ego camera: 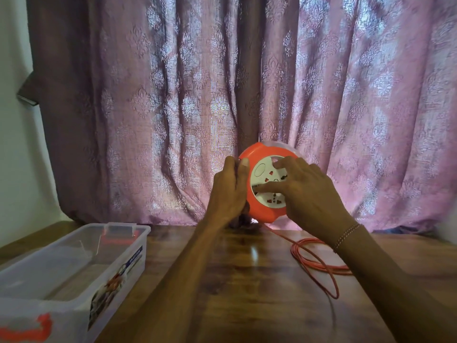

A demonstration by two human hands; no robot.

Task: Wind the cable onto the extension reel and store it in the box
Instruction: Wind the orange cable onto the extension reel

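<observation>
An orange extension reel [259, 154] with a white socket face stands upright at the far edge of the wooden table [247, 293]. My left hand [228, 191] grips the reel's left rim, thumb on the front. My right hand [306, 194] lies across the white socket face, fingers pressed on it. The orange cable [319, 263] leaves the reel's bottom and lies in loose loops on the table under my right wrist. A clear plastic box [81, 280] with orange latches stands open at the left, nothing visible inside.
A pink patterned curtain [173, 107] hangs right behind the reel along the table's far edge. A pale wall [14, 144] is at the left. The box takes up the table's left front corner.
</observation>
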